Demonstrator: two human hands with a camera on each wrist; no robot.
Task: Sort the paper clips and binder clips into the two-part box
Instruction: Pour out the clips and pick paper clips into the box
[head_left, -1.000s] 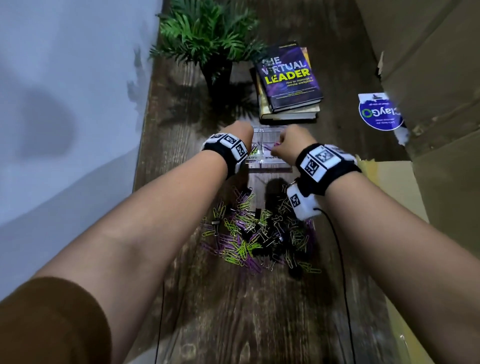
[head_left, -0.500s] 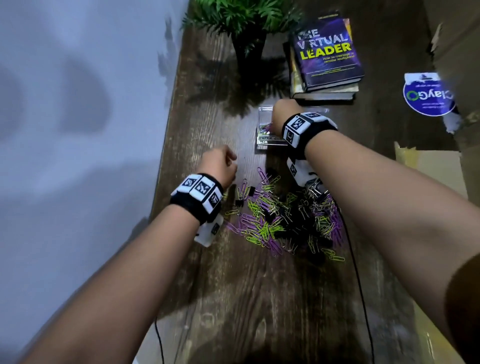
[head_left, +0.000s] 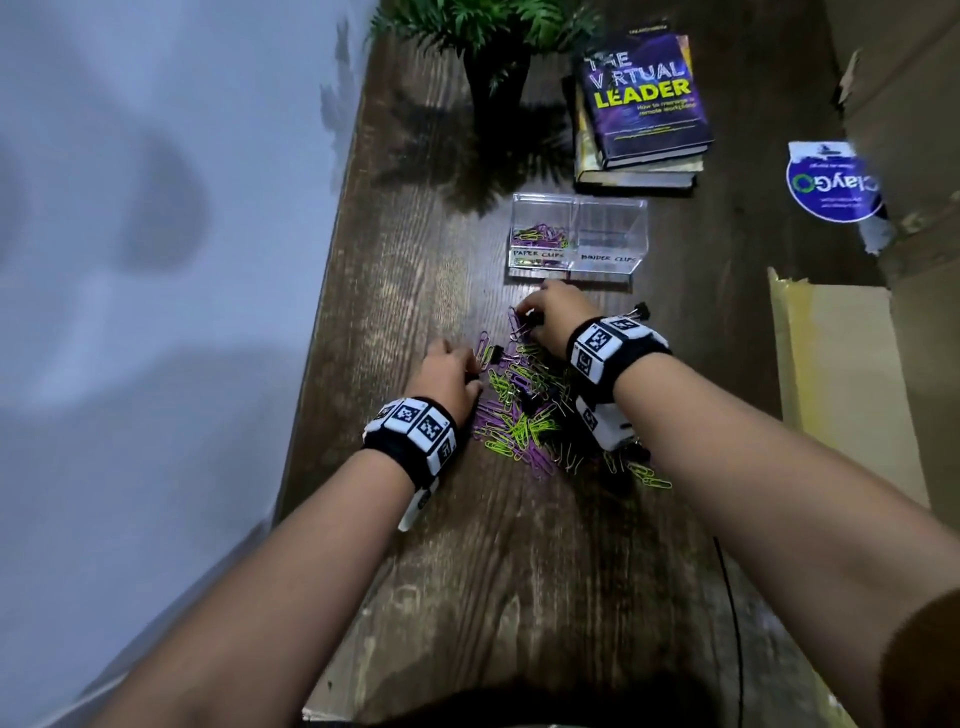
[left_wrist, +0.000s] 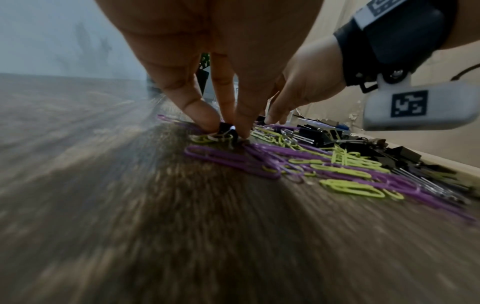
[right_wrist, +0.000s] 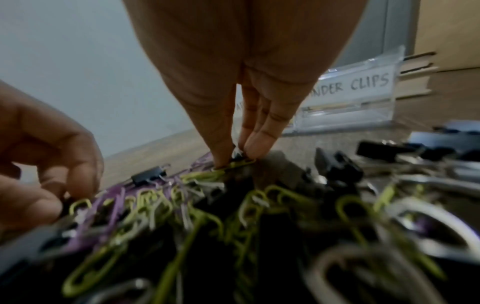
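Note:
A clear two-part box (head_left: 640, 228) stands beyond the pile. Its left part, labelled PAPER CLIPS, holds purple and green clips; the right part, labelled BINDER CLIPS (right_wrist: 363, 88), looks empty. A pile of purple and green paper clips (head_left: 519, 431) mixed with black binder clips (left_wrist: 405, 154) lies on the wooden table. My left hand (head_left: 470, 366) is at the pile's left edge, thumb and finger pinching a small black binder clip (left_wrist: 228, 130). At the far edge, my right hand (head_left: 525, 318) pinches a green paper clip (right_wrist: 235, 163); something black sits there too.
A potted plant (head_left: 493, 47) and stacked books (head_left: 644, 98) stand behind the box. The wall runs along the table's left edge. Cardboard (head_left: 841, 374) lies on the right, with a blue round sticker (head_left: 831, 187). A thin cable (head_left: 732, 623) trails under my right arm.
My right hand has come back from the box down to the pile's far edge. The left hand has moved right from bare wood onto the pile's left edge and closed its fingertips.

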